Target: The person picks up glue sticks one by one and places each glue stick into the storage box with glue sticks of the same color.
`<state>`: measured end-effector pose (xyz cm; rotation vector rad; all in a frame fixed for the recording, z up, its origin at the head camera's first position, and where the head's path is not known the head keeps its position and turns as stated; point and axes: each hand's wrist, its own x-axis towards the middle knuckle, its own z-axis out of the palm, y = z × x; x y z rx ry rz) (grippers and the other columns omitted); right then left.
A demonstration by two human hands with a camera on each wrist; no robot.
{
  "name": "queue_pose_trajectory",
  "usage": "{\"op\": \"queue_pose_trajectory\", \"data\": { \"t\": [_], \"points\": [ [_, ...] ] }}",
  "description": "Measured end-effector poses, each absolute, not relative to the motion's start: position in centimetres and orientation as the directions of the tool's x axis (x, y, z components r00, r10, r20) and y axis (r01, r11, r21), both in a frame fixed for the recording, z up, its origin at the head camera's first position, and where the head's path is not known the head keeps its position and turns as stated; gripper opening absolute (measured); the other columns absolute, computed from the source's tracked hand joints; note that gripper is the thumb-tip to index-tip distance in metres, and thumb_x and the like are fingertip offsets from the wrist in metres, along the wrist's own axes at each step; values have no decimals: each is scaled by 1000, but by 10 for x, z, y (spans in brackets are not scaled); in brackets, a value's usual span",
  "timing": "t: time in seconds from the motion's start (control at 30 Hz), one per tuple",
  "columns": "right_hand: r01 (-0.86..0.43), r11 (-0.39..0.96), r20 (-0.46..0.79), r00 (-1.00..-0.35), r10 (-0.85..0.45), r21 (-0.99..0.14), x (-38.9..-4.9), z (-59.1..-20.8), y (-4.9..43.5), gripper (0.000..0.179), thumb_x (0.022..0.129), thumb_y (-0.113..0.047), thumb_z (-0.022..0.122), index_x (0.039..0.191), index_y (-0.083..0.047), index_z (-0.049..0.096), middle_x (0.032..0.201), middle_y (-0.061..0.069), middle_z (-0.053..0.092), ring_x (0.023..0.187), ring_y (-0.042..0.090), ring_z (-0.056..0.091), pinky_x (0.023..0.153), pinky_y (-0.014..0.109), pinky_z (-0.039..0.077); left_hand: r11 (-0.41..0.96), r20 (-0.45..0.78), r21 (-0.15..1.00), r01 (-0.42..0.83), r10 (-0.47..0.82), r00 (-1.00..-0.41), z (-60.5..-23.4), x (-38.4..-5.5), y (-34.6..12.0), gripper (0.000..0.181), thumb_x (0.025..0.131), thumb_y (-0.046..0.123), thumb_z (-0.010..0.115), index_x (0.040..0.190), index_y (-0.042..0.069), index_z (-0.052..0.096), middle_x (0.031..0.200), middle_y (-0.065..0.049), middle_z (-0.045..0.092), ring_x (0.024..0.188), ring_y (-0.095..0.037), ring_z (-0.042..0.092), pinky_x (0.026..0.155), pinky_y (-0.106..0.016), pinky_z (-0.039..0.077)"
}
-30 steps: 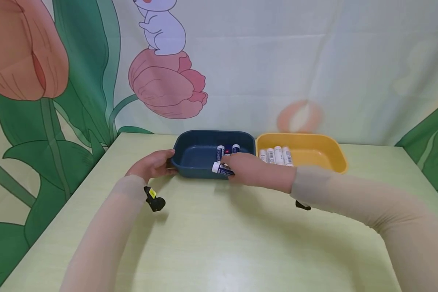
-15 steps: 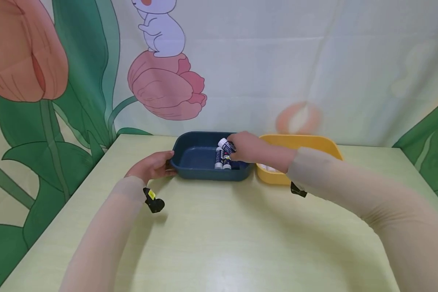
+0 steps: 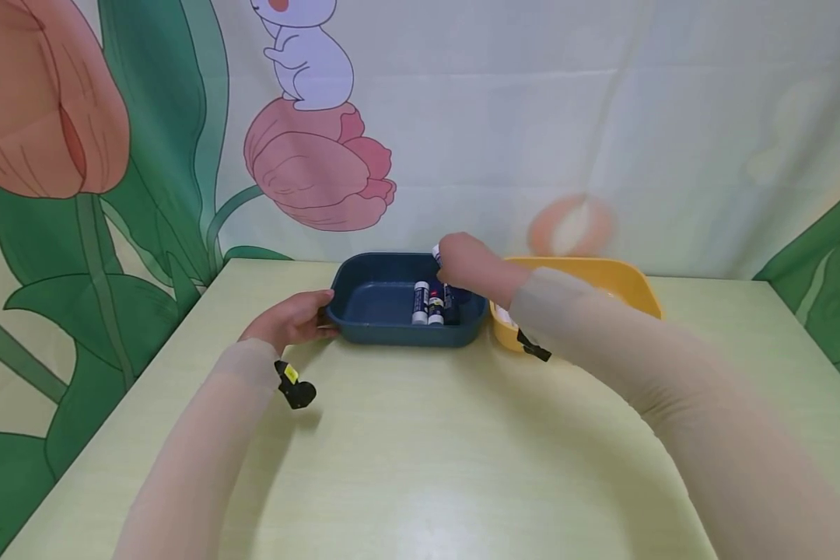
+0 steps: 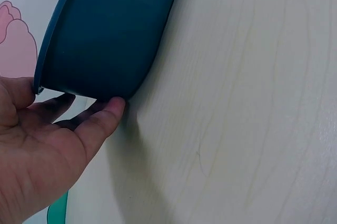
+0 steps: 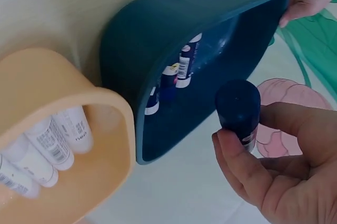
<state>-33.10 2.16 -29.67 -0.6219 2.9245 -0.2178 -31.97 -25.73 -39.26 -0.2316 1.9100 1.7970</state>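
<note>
At the left end of a dark blue plastic bin (image 3: 385, 334), my left hand (image 3: 290, 320) holds it, thumb at the rim and fingers against the lower wall, as the left wrist view shows. My right hand (image 3: 470, 263) is raised over the bin's back right corner. Between thumb and fingers it pinches a dark blue glue stick (image 5: 238, 109); in the head view only a bit of its white end shows. Several similar navy glue sticks (image 3: 421, 303) with white ends lie side by side in the right part of the bin, partly hidden by the right hand's shadow.
A yellow bin (image 3: 595, 271) stands against the blue bin's right side. White glue sticks (image 5: 51, 140) lie in a row in it, mostly behind my right forearm in the head view. A printed cloth (image 3: 490, 140) hangs behind the pale wooden table (image 3: 406, 451).
My right hand has carried the glue stick from the bin's front edge up and back over its rear right corner, turning it on the way. The left hand stays at the bin's end.
</note>
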Motion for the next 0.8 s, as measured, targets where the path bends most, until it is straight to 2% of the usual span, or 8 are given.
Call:
{"op": "queue_pose_trajectory", "data": {
  "t": [0.17,0.27,0.4,0.5,0.63,0.8],
  "points": [
    [-400,910,-137,-901,-412,-111,-338,-311,15,20,102,-4,51,112,3,68,92,7,58,80,18,47,81,30,49,109,-462,887,-449,205,-863,-394,-320,-257,55,114,25,18,163,0,13,156,-20,32,144,-30,35,130,-51,24],
    [-384,922,-184,-905,-384,-39,-341,-319,13,26,104,-2,45,117,3,67,99,10,63,82,18,47,85,29,53,111,-457,889,-443,217,-862,-395,-321,-257,56,114,25,19,163,-1,14,152,-19,35,142,-30,36,130,-51,25],
    [-396,917,-213,-901,-378,49,-345,-330,12,27,104,-3,47,119,3,68,117,13,71,87,18,50,98,31,57,112,-450,893,-436,229,-863,-393,-320,-257,56,114,25,19,162,-2,13,153,-20,34,143,-31,36,130,-51,24],
    [-413,907,-213,-896,-389,81,-349,-337,12,27,104,-4,47,117,3,70,119,14,73,86,18,52,101,33,58,114,-443,897,-428,227,-867,-392,-320,-258,55,114,25,19,161,-3,15,150,-19,37,139,-29,40,130,-52,24],
    [-384,921,-223,-906,-361,69,-353,-346,10,27,104,-5,48,115,3,71,117,14,74,85,18,52,101,33,58,117,-441,898,-425,231,-867,-394,-320,-260,55,114,24,20,161,-4,17,143,-16,42,131,-25,45,130,-52,25],
    [-329,944,-229,-921,-316,19,-356,-352,7,26,105,-6,49,114,1,72,116,12,74,87,19,52,100,31,57,116,-442,897,-427,229,-867,-396,-320,-260,55,114,25,19,162,-2,15,149,-18,38,133,-26,43,130,-51,25]
  ]
}}
